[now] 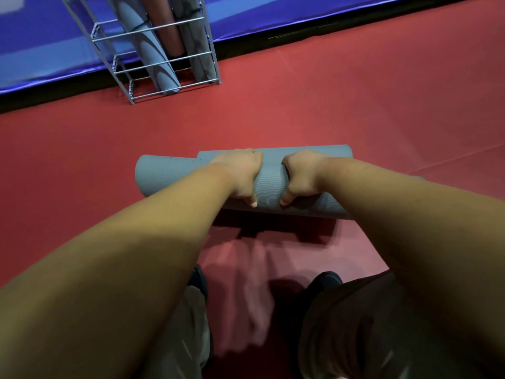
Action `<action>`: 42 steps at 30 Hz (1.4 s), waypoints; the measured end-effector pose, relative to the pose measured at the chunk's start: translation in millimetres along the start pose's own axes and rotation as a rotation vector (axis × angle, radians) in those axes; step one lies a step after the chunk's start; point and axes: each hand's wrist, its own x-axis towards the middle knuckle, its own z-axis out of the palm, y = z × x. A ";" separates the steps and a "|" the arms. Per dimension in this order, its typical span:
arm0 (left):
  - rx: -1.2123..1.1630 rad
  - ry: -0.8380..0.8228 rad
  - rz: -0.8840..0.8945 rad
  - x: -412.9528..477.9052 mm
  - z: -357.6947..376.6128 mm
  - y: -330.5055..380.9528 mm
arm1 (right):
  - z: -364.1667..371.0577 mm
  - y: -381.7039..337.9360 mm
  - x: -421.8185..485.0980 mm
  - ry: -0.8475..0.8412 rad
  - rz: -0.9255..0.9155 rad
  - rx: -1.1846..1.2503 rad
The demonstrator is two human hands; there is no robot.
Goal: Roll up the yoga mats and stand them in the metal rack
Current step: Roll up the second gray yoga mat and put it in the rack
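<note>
Both bare forearms reach from the near left and near right corners and converge toward the middle. The left hand (240, 173) lies palm down on the rolled grey yoga mat (164, 177), with its fingers curled over the top toward the far side and its thumb tip pressed on the near face. The right hand (303, 173) grips the same way just beside it. A narrow gap separates the two hands.

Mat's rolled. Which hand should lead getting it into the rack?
Left, probably. The left hand and right hand both grip the mat mid-roll, but the rack stands ahead on the left, so the right would have to reach across.
</note>
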 end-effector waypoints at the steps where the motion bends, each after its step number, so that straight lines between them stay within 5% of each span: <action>1: -0.025 -0.002 -0.003 1.4 -0.3 -1.4 | 1.6 0.7 0.1 0.004 -0.003 0.003; 32: -0.115 -0.095 -0.036 10.1 -2.5 0.3 | -0.7 -1.5 3.5 -0.009 0.012 -0.046; 42: 0.014 -0.039 -0.020 6.3 1.2 8.5 | -2.4 -0.7 2.7 -0.018 0.022 -0.011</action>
